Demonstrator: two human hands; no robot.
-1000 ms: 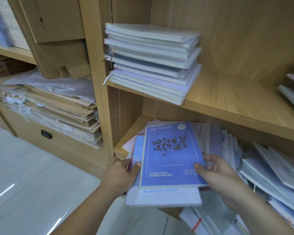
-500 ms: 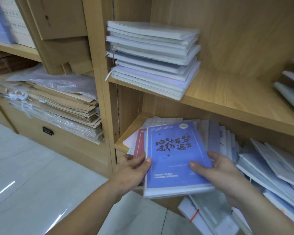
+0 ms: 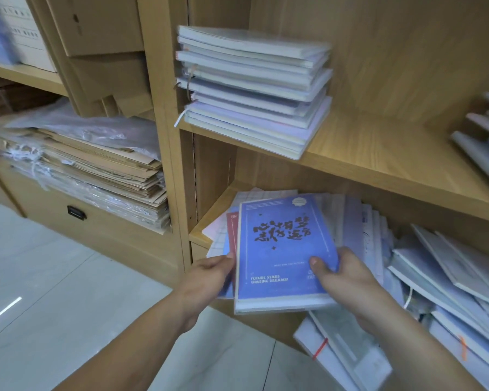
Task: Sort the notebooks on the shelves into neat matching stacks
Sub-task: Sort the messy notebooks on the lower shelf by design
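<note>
A blue notebook [image 3: 280, 244] with black brush lettering lies on top of a small pile at the front of the lower shelf [image 3: 206, 230]. My right hand [image 3: 342, 275] grips its right edge, thumb pressed on the cover. Along its left edge sits my left hand [image 3: 209, 275], fingers curled round the pile's side. A red notebook [image 3: 232, 230] and pale gridded ones peek out beneath. On the upper shelf [image 3: 378, 153] stands a neat stack of pale notebooks [image 3: 251, 88].
Loose pale notebooks [image 3: 449, 280] sprawl over the lower shelf's right side, some hanging off the front. More notebooks [image 3: 486, 136] lean at the upper shelf's far right. Brown envelopes in plastic [image 3: 96, 176] fill the left bay. Tiled floor [image 3: 54, 292] lies below.
Both hands have slid the blue notebook back over the pile beneath, so the white notebook that stuck out below it is now covered. My left hand moved from the cover's corner to the pile's left side.
</note>
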